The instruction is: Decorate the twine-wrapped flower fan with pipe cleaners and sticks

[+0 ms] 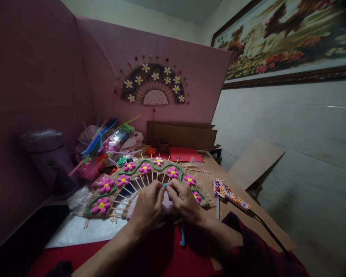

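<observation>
A fan-shaped woven craft piece (127, 188) lies on the table, made of twine and wooden sticks, with pink flowers and a green wavy strand. My left hand (148, 206) and my right hand (183, 200) meet over its lower middle. Both pinch a thin blue pipe cleaner (164, 185) between their fingertips. Its free end (182, 236) hangs down below my right wrist. The pink half-disc at the fan's centre is mostly hidden by my hands.
A colourful glue gun (232, 195) with a black cord lies to the right. Behind are a pile of pipe cleaners and bags (103, 148), red paper (184, 154), cardboard (183, 134), a purple container (47, 154) and a finished fan (153, 85) on the pink board.
</observation>
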Demonstrator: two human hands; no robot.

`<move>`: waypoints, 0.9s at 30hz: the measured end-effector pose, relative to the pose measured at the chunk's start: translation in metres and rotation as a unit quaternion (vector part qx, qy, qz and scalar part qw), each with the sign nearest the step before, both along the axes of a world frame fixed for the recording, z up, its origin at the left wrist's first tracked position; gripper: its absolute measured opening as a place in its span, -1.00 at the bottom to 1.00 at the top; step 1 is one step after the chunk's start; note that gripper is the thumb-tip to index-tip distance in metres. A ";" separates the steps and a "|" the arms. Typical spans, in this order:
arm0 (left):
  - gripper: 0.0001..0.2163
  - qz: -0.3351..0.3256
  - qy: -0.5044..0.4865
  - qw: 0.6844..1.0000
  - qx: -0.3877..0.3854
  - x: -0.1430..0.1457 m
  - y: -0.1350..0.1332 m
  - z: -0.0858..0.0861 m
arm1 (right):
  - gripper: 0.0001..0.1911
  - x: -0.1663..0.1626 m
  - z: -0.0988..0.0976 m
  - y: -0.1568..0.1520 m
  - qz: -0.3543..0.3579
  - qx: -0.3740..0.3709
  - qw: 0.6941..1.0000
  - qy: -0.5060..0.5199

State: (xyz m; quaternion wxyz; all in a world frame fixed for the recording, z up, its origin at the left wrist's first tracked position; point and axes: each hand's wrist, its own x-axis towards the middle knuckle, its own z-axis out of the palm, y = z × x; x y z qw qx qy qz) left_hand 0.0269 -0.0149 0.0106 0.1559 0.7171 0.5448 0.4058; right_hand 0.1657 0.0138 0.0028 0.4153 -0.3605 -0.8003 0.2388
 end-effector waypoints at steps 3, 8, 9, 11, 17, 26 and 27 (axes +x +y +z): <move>-0.85 0.008 0.011 1.000 -0.001 -0.003 0.001 -0.001 | -0.77 0.001 -0.001 0.001 0.018 -0.008 1.000 0.001; -0.84 -0.003 0.036 0.999 -0.023 -0.007 0.002 -0.002 | -0.74 0.002 0.001 0.001 0.026 -0.001 1.000 -0.015; -0.84 -0.005 0.042 0.999 -0.023 -0.008 0.002 -0.002 | -0.76 0.002 0.002 0.001 0.025 0.003 1.000 -0.015; -0.84 -0.006 0.047 0.999 -0.023 -0.008 0.002 -0.002 | -0.78 0.002 0.003 0.000 0.024 0.006 1.000 -0.016; -0.81 -0.011 0.019 1.000 -0.022 -0.006 0.001 0.000 | -0.75 0.002 0.003 -0.002 0.021 -0.001 1.000 -0.009; -0.83 -0.006 0.065 0.997 -0.047 -0.008 0.000 0.001 | -0.79 0.002 0.000 -0.001 0.017 0.033 0.998 -0.051; -0.84 -0.004 0.078 0.996 -0.045 -0.008 -0.001 0.000 | -0.80 0.002 0.000 0.000 0.017 0.039 0.997 -0.059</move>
